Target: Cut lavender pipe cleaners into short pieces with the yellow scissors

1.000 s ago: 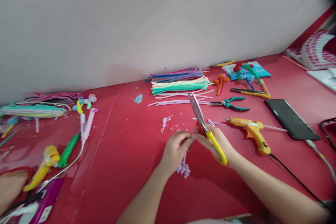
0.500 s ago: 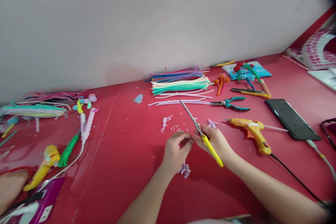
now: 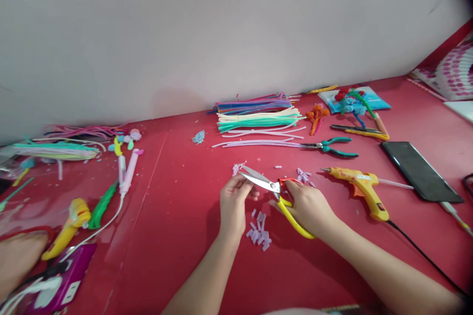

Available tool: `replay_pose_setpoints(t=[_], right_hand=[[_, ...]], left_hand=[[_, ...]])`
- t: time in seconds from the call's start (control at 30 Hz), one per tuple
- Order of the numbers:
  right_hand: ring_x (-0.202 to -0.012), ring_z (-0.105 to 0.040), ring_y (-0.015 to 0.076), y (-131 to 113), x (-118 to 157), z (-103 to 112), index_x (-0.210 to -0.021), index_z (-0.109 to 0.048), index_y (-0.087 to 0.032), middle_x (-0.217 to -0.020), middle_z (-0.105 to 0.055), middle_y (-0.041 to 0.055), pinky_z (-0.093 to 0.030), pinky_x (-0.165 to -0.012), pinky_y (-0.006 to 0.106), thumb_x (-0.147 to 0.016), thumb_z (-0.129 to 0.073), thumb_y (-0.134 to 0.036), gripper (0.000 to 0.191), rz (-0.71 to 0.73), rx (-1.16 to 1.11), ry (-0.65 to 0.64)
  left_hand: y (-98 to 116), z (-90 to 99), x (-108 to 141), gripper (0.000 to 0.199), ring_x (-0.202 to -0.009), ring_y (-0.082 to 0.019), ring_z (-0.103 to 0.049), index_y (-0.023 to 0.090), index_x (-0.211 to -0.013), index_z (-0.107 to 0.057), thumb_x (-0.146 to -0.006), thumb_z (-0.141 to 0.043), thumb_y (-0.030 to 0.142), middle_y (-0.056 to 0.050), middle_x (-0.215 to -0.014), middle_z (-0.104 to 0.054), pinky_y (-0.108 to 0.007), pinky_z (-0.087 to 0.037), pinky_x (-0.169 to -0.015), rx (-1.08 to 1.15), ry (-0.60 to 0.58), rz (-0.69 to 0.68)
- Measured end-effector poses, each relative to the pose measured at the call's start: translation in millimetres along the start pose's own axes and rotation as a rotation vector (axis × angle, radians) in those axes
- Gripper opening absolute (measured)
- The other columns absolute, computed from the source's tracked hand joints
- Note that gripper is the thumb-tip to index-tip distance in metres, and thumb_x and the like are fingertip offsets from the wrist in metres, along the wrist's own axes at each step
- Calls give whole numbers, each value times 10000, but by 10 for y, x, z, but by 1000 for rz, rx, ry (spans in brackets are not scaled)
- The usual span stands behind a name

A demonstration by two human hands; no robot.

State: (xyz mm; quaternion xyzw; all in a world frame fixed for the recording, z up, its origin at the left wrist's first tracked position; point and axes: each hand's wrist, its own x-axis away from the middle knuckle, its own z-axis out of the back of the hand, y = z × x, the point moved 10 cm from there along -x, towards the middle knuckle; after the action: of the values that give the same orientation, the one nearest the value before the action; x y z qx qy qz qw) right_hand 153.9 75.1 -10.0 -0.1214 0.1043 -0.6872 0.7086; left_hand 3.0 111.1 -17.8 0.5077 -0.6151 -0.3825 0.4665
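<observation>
My right hand point(image 3: 310, 202) grips scissors point(image 3: 291, 216) with yellow and red handles, and their blades are parted, pointing left. The fingers of my left hand point(image 3: 234, 206) are pinched together near the blades; what they hold is too small to make out. Short lilac pieces point(image 3: 259, 232) lie on the red table point(image 3: 177, 246) between my forearms. More lilac pieces point(image 3: 303, 175) sit just beyond my right hand. Pale lilac fluff point(image 3: 237, 169) lies behind my left fingertips.
Pliers point(image 3: 332, 147), lilac stems point(image 3: 258, 143) and bundled pipe cleaners point(image 3: 258, 119) lie at the back. On the right are a yellow glue gun point(image 3: 360, 184) and a phone point(image 3: 421, 170). Another glue gun point(image 3: 70, 226) and a person's hand point(image 3: 22, 261) are at the left.
The scissors have opened and swung leftward. My left hand has shifted slightly left, away from my right hand, and more of the near lilac pieces show. The view has moved slightly.
</observation>
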Motion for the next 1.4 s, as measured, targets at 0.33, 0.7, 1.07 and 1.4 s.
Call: replay_pose_setpoints(t=[0.33,0.7,1.07,1.4], right_hand=[[-559,-530,133,29,10,39,-794,-468,-209,-690,-588,12,-249,-470,227,-691,-426,-519,330,5,24,1],[-508,-517,140,-32,25,24,-781,-469,-190,-615,-571,22,-221,-457,234,-728,-355,-533,365,69,102,13],[-444,-480,133,-39,36,-43,-713,-448,-186,-516,-533,12,-171,-433,235,-743,-316,-551,389,92,128,-2],[-442,-477,129,-15,51,-62,-735,-460,-183,-519,-539,11,-166,-435,237,-738,-353,-528,361,107,137,3]], left_hand=[[124,37,19,116,-510,-81,-500,138,-732,-571,-685,-545,241,-2,-617,-553,-200,-405,-491,-76,41,-93],[143,72,30,112,-514,-98,-526,134,-672,-554,-690,-538,244,6,-546,-539,-197,-402,-481,-77,74,-102],[137,80,30,105,-522,-90,-509,139,-707,-565,-698,-531,238,-3,-602,-547,-206,-408,-512,-55,66,-97],[130,98,36,115,-510,-92,-511,136,-713,-574,-677,-548,242,-7,-600,-561,-207,-406,-496,-30,92,-84]])
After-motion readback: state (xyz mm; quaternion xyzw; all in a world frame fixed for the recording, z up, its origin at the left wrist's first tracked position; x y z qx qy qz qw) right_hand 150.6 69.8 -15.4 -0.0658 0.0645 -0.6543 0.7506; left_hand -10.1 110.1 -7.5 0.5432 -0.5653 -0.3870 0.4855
